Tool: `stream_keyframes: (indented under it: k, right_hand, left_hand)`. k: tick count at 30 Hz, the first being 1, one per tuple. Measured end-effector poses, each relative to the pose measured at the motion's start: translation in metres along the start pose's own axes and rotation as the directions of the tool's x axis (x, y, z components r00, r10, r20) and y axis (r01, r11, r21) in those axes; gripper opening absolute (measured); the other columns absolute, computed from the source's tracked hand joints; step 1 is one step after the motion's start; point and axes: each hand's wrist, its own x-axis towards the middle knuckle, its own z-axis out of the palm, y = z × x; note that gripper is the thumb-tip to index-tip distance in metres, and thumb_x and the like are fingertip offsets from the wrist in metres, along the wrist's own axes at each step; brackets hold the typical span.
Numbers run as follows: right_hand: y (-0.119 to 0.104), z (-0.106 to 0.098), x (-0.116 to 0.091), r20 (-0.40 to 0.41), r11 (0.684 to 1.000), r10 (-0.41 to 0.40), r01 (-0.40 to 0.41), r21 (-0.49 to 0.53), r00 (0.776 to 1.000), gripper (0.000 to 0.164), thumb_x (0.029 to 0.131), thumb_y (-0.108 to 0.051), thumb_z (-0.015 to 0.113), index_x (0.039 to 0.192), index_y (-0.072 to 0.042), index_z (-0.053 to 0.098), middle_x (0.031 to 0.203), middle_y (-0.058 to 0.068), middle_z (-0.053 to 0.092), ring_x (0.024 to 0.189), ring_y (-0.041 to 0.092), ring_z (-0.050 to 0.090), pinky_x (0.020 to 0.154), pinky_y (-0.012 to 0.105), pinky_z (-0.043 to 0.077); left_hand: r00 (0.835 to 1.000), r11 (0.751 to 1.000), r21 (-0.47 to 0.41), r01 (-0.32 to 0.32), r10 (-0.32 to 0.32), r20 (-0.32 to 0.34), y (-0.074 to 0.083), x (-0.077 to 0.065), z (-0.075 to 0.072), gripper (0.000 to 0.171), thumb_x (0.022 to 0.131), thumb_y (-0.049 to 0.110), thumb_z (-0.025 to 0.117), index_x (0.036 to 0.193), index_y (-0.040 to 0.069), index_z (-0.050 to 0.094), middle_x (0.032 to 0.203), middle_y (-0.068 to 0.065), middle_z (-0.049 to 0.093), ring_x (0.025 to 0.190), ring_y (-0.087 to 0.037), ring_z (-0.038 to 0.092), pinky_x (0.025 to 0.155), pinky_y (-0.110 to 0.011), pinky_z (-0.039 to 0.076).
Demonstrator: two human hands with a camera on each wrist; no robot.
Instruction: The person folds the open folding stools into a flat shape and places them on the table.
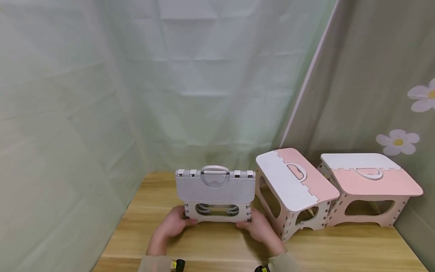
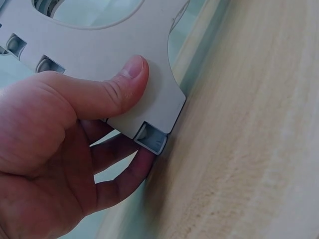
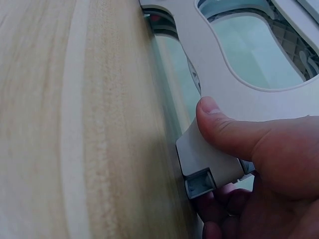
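Note:
A folded grey-and-white stool stands upright on the wooden table, handle on top. My left hand pinches its lower left leg corner, thumb on the near face and fingers behind. My right hand pinches the lower right leg corner the same way, thumb on the front panel. Both feet of the stool touch the tabletop.
Two unfolded pink-and-white stools stand on the table to the right, the nearer one almost touching my right hand. Pale green cloth hangs behind and at both sides; the right cloth has daisy prints.

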Motion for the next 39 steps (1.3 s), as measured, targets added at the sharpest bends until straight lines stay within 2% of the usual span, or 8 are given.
stream_keyframes:
  k: [8,18,22,26,31,35,39]
  right_hand:
    - [-0.001,0.0,-0.001,0.003,1.0,0.013,-0.013,0.008,1.0,0.034,0.085,-0.021,0.091,0.108,-0.005,0.071,0.102,0.005,0.068,0.096,0.021,0.061,0.084,0.043,0.051]
    - [-0.005,-0.002,-0.003,-0.005,1.0,-0.013,0.013,-0.021,1.0,0.034,0.088,-0.023,0.089,0.112,-0.005,0.072,0.11,0.008,0.072,0.105,0.027,0.066,0.089,0.047,0.053]
    - [-0.004,-0.001,-0.002,-0.004,1.0,0.0,0.0,-0.01,1.0,0.035,0.087,-0.023,0.09,0.111,-0.005,0.071,0.107,0.006,0.073,0.101,0.024,0.065,0.086,0.045,0.053]
    - [-0.004,-0.004,-0.003,-0.001,1.0,0.013,-0.013,0.015,1.0,0.035,0.085,-0.021,0.092,0.108,-0.006,0.071,0.098,0.002,0.072,0.089,0.018,0.061,0.078,0.039,0.051]
    - [-0.003,-0.009,-0.004,0.034,1.0,-0.017,0.017,0.017,0.999,0.031,0.086,-0.023,0.092,0.103,-0.007,0.072,0.092,-0.002,0.071,0.08,0.015,0.059,0.071,0.034,0.049]
    - [-0.004,-0.015,-0.004,0.077,0.999,-0.02,0.016,0.047,0.997,0.034,0.089,-0.024,0.089,0.111,-0.004,0.073,0.098,0.0,0.074,0.084,0.015,0.062,0.073,0.034,0.051]
    - [-0.009,-0.022,-0.004,0.068,0.998,0.021,-0.025,0.06,0.997,0.045,0.089,-0.025,0.088,0.119,0.001,0.067,0.106,0.004,0.074,0.093,0.017,0.064,0.079,0.036,0.052]
  left_hand:
    - [1.0,1.0,-0.007,-0.006,0.006,-0.003,0.0,-0.002,-0.001,0.024,0.088,0.014,0.087,0.106,0.002,0.077,0.103,-0.003,0.078,0.092,-0.013,0.068,0.085,-0.035,0.056]
    - [0.999,0.999,-0.03,-0.038,0.038,0.005,0.001,-0.003,-0.002,0.02,0.086,0.014,0.089,0.101,0.004,0.079,0.101,-0.004,0.079,0.09,-0.014,0.069,0.082,-0.031,0.055]
    - [0.999,0.999,-0.029,-0.034,0.034,0.003,0.001,-0.003,-0.002,0.019,0.085,0.012,0.089,0.1,0.003,0.079,0.099,-0.005,0.079,0.088,-0.016,0.069,0.08,-0.031,0.055]
    - [0.999,0.999,-0.032,-0.025,0.025,0.02,0.002,-0.003,-0.002,0.021,0.086,0.013,0.089,0.102,0.004,0.079,0.1,-0.004,0.079,0.089,-0.015,0.068,0.081,-0.03,0.055]
    - [0.997,0.999,0.011,-0.053,0.052,0.056,0.002,-0.004,-0.004,0.024,0.087,0.016,0.089,0.106,0.007,0.078,0.102,-0.001,0.078,0.092,-0.015,0.069,0.083,-0.032,0.056]
    - [0.996,0.996,0.051,-0.066,0.063,0.06,0.002,-0.005,-0.009,0.031,0.087,0.02,0.09,0.113,0.008,0.077,0.107,0.0,0.077,0.098,-0.017,0.07,0.088,-0.038,0.056]
    - [0.997,0.998,0.043,-0.054,0.052,0.052,0.001,-0.005,-0.014,0.043,0.087,0.025,0.09,0.122,0.007,0.074,0.114,-0.002,0.076,0.105,-0.022,0.07,0.094,-0.042,0.055]
